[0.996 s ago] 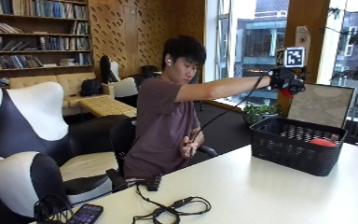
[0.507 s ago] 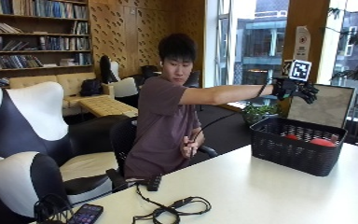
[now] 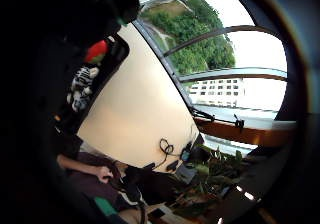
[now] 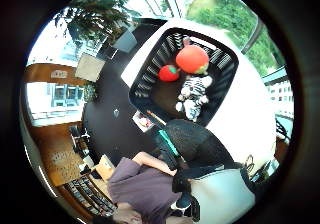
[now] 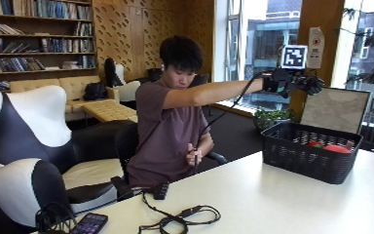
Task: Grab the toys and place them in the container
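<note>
The gloved right hand is raised high above the black container, which stands on the white bench. I cannot tell how its fingers are. Inside the container lie a red ball, a small red toy and a striped plush.

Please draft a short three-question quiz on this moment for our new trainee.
1. True or false: the gloved right hand is raised above the black basket.
2. Which toy lies in the basket beside the two red toys? A) a yellow duck B) a striped zebra C) a blue car
3. Fill in: the basket stands on the white ____.

Key:
1. True.
2. B, the striped zebra, next to the larger red toy and the smaller red toy.
3. table.
</note>
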`<state>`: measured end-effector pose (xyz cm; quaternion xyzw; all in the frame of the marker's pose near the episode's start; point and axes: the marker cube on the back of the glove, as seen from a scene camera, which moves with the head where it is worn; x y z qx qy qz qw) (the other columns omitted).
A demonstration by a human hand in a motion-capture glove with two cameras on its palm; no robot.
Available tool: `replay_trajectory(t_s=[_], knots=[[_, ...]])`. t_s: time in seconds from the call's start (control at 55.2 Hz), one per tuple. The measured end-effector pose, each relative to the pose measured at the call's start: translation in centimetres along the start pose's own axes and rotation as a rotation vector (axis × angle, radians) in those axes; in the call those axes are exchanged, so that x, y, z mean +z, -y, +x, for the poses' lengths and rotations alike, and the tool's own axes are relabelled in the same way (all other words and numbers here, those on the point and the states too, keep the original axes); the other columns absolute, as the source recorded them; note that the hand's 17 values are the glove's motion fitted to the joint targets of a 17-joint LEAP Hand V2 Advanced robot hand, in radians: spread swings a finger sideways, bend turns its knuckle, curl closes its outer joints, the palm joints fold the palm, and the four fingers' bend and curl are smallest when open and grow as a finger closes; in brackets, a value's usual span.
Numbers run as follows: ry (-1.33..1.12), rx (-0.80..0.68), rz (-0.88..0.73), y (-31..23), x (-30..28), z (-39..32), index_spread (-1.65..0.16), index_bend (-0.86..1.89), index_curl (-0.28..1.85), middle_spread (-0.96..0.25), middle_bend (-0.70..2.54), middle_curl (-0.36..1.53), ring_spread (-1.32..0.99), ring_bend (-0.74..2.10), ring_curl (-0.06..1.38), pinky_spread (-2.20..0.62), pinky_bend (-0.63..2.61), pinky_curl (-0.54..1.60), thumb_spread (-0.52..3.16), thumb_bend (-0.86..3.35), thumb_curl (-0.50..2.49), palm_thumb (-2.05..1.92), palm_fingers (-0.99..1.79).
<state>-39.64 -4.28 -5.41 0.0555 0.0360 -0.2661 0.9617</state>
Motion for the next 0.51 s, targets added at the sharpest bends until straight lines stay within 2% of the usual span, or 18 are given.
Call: replay_trajectory(t_s=[0.072,0.217,0.29,0.416,0.507], knots=[[0.011,0.035,0.016,-2.1,-0.4,2.9,-0.11,0.03,0.13,0.08,0.14,0.35,-0.05,0.71,0.44,0.0,1.1,0.48,1.19,-0.02,0.4,0.0,-0.28],[-0.014,0.232,0.031,-6.1,0.0,9.4,-0.11,0.03,0.12,0.07,0.15,0.33,-0.05,0.7,0.43,0.0,1.08,0.45,1.2,-0.02,0.38,0.01,-0.26],[-0.031,0.226,0.037,-7.8,0.8,12.4,-0.11,0.05,0.12,0.07,0.16,0.33,-0.05,0.69,0.43,0.0,1.06,0.44,1.2,-0.02,0.37,0.01,-0.24],[0.007,0.383,0.046,-10.3,3.4,17.7,-0.11,0.05,0.12,0.04,0.16,0.32,-0.06,0.68,0.42,0.01,1.05,0.42,1.21,-0.02,0.36,0.01,-0.23],[0.006,0.388,0.042,-10.9,4.3,18.7,-0.11,0.06,0.12,0.04,0.16,0.32,-0.06,0.68,0.42,0.01,1.04,0.41,1.21,-0.02,0.35,0.01,-0.22]])
